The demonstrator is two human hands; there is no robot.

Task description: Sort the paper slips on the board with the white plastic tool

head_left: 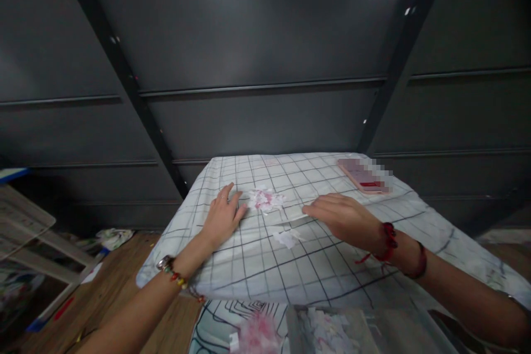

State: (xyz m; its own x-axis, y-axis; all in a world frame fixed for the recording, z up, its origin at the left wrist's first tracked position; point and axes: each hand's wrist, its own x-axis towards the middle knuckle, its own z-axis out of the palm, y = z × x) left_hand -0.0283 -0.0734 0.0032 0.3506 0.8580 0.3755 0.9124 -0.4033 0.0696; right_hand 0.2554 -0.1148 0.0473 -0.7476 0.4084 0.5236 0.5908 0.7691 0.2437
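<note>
My left hand rests on the grid-patterned white cloth with its fingers spread, holding nothing. Just right of its thumb is a small heap of white and pink scraps, which look like torn paper or thin film. A thin, flat, whitish strip is pinched between the fingertips of my right hand, low over the cloth. Its exact kind I cannot make out. Nearer to me, a smaller group of white scraps lies flat, apart from both hands.
A phone in a pink case lies at the back right. At the near edge stand a clear plastic box with white scraps and a pink fluffy bundle. Dark metal panels rise behind the table. A stool-like frame is at left.
</note>
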